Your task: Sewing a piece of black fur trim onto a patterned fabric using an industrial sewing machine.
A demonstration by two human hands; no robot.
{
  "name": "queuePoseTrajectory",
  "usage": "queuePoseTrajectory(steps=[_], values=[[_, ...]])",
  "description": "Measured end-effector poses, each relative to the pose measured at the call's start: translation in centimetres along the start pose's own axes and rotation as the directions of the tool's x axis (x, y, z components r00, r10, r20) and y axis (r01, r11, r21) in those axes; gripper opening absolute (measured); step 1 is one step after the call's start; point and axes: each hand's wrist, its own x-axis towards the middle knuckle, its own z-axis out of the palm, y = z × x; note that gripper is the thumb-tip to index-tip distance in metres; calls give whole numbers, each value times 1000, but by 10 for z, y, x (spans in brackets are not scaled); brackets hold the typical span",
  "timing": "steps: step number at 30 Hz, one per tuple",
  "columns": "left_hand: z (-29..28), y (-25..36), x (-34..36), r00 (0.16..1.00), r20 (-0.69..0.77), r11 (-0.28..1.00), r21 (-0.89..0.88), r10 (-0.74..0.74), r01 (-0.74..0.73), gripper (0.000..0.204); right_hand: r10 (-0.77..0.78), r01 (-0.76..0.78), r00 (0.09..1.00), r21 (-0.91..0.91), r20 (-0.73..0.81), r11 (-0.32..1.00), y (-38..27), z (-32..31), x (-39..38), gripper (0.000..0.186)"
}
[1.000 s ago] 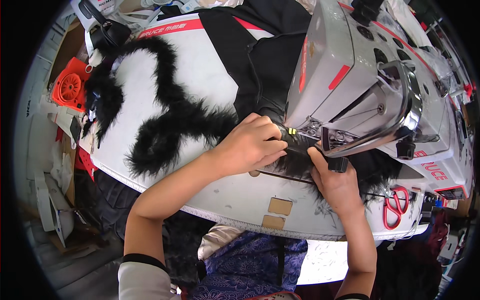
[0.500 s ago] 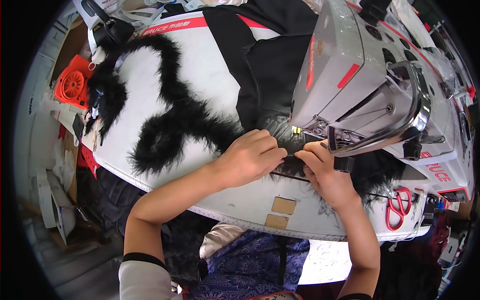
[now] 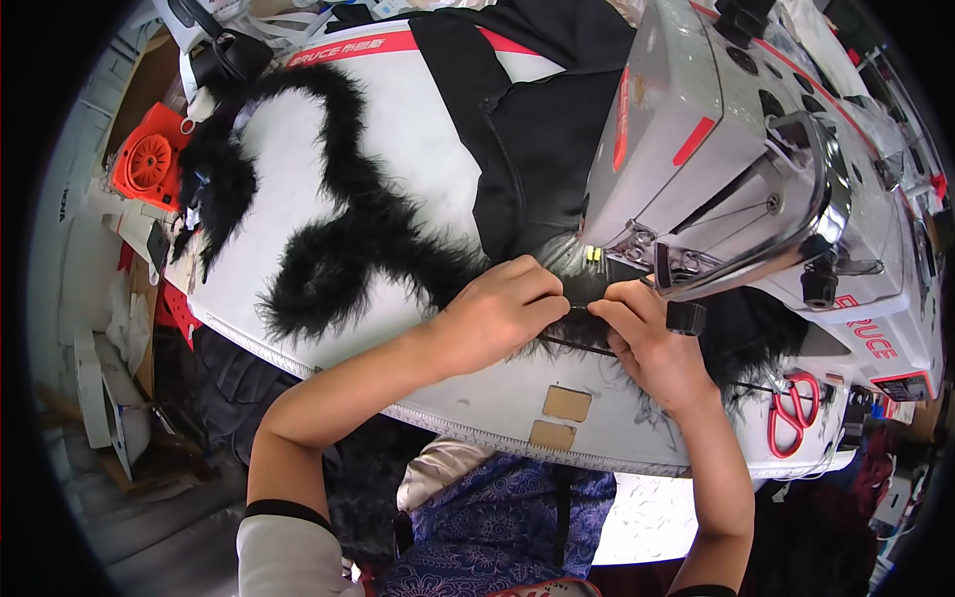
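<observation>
Fingertips close together, my left hand (image 3: 502,313) and my right hand (image 3: 652,348) pinch just in front of the sewing machine (image 3: 662,129). A thin pale sliver shows between them, too small to name. Black fabric (image 3: 552,134) lies beyond my hands and runs toward the machine's needle area. From the left, a fluffy black feather trim (image 3: 348,179) winds across the white table (image 3: 284,189) and passes behind my left hand. More black feathers (image 3: 751,333) spread to the right of my right hand, partly under the machine arm.
Red-handled scissors (image 3: 793,423) lie at the table's right end. Two brown cardboard patches (image 3: 567,401) sit near the front edge, where a measuring tape strip (image 3: 448,428) runs along. An orange round-faced device (image 3: 151,164) and clutter stand at the far left.
My hands keep almost the same place and pinch, with the pale sliver between the fingertips showing a little more clearly. The whole view has shifted slightly.
</observation>
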Motion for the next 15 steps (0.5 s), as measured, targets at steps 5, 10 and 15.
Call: queuePoseTrajectory(steps=[5, 10, 15], values=[[-7, -8, -4, 989, 78, 990, -74, 126, -120, 34, 5, -4, 1000, -75, 10, 997, -1, 3, -3, 35], [-4, -20, 7, 985, 88, 988, -54, 151, -147, 25, -32, 23, 998, -187, -45, 982, 7, 9, -2, 36], [0, -42, 28, 970, 23, 970, 11, 242, -242, 14, 61, -62, 996, -7, -64, 998, 28, 15, 1, 41]])
